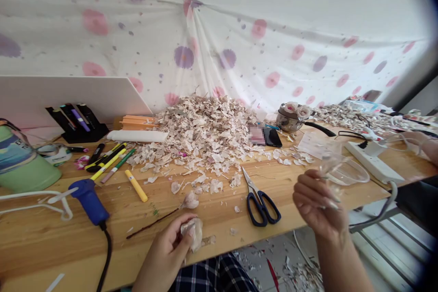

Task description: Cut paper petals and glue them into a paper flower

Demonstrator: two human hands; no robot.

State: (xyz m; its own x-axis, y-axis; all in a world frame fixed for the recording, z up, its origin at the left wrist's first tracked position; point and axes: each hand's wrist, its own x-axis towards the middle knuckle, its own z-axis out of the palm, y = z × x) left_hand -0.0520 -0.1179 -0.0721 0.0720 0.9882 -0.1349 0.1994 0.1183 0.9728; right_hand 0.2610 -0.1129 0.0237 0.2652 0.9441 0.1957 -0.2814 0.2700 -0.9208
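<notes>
My left hand point(169, 244) sits at the near edge of the wooden table point(51, 237), fingers closed round a clump of pale dried petals point(194, 232). A thin dark stem point(152, 224) tipped with a small petal bud point(190, 200) lies just above it. My right hand point(316, 203) is raised past the table's front edge, its fingers pinching the rim of a clear plastic cup point(342, 171). Black-handled scissors point(260, 200) lie on the table between the two hands.
A big heap of petals point(201, 127) fills the table's middle. A blue glue gun point(89, 200), markers point(109, 159), a green bottle point(20, 164), a phone point(272, 137), a metal pot point(290, 121) and a power strip point(372, 159) lie around. Another person's arm point(426, 146) reaches in at right.
</notes>
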